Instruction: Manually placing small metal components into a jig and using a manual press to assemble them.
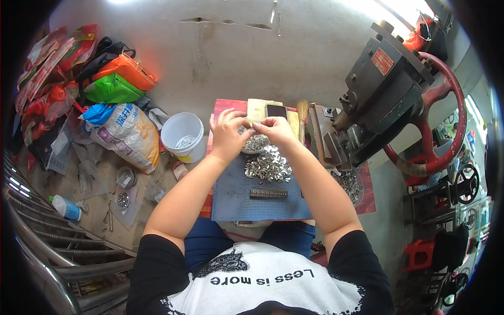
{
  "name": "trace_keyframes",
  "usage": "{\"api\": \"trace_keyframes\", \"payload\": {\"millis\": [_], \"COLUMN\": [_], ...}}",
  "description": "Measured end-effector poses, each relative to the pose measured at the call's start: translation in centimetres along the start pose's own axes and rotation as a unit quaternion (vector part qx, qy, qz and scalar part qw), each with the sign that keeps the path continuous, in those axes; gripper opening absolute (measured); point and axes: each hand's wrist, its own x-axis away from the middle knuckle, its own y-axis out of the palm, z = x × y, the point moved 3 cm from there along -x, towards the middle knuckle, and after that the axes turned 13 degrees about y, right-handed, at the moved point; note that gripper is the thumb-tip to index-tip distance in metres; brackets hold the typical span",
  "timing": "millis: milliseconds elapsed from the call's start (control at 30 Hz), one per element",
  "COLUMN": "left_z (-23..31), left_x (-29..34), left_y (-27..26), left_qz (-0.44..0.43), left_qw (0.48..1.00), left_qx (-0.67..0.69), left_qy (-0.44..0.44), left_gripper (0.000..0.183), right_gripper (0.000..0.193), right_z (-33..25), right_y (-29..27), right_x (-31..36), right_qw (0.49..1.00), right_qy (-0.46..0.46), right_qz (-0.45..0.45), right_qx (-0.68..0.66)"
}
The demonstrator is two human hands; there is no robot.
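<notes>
Both hands meet above a bowl (255, 145) holding small silver metal pieces. My left hand (229, 131) has its thumb and forefinger brought together toward the right, its other fingers raised. Facing it, my right hand (275, 130) is closed in a pinch. Something small may sit between the fingertips, but I cannot make it out. Just nearer than the bowl, a loose heap of silver metal pieces (269, 167) lies on a blue textured mat (231, 197). A dark, slotted metal bar (269, 193) rests on the mat close to my body.
Right of the table stands a hand press (386, 79) with a red wheel (455, 110). A phone (276, 111) and a brush (302, 111) lie at the back. Left on the floor are a white bucket (182, 135), a stuffed sack (125, 137) and a bottle (66, 208).
</notes>
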Motion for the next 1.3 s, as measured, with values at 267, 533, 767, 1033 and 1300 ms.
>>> {"api": "trace_keyframes", "payload": {"millis": [267, 533, 767, 1033, 1300], "left_z": [0.2, 4.1, 6.7, 7.3, 7.4], "left_x": [0.6, 7.5, 13.4, 13.5, 13.5], "left_y": [-0.4, -3.8, -2.2, -1.6, -1.5], "left_qz": [0.068, -0.010, -0.126, -0.108, -0.095], "left_qw": [0.997, 0.978, 0.987, 0.988, 0.990], "left_qx": [-0.044, 0.193, 0.083, 0.039, 0.051], "left_qy": [0.003, -0.077, -0.047, -0.102, -0.096], "left_gripper": [0.036, 0.031, 0.036, 0.028, 0.026], "right_gripper": [0.025, 0.021, 0.024, 0.021, 0.020], "right_z": [0.9, 3.8, 6.8, 6.8, 6.9], "right_y": [0.4, 2.1, 2.6, 3.5, 1.7], "right_x": [-0.7, 9.1, 10.9, 10.8, 11.2], "right_qw": [0.998, 0.977, 0.946, 0.931, 0.929], "right_qy": [-0.014, -0.014, -0.063, -0.103, -0.087], "right_qz": [0.006, -0.034, 0.048, 0.081, 0.053], "right_qx": [0.068, 0.212, 0.315, 0.341, 0.356]}}
